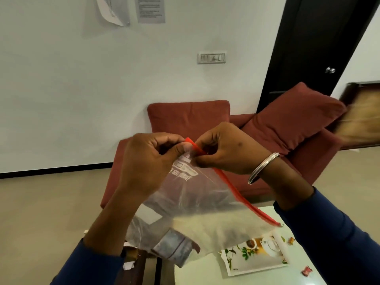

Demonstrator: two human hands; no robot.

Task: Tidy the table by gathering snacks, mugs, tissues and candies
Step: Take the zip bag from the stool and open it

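Observation:
I hold a clear plastic zip bag (pixel 201 194) with a red seal strip (pixel 238 194) up in front of me, above the table. My left hand (pixel 150 161) pinches the bag's top corner at the red strip between thumb and fingers. My right hand (pixel 224 151), with a silver bangle on the wrist, pinches the same strip right beside it. The bag hangs down and to the right. On the pale green table (pixel 205 272) lie a floral printed tray (pixel 255 256), a red wrapped candy (pixel 306 271) and a small brown candy (pixel 291 241).
Another clear bag with a wrapped packet (pixel 172 247) hangs below the held bag at the table's left edge. Torn paper scraps (pixel 128 265) lie lower left. A red armchair (pixel 191 120) with a cushion (pixel 296 116) stands behind the table. A dark door (pixel 308 48) is at the right.

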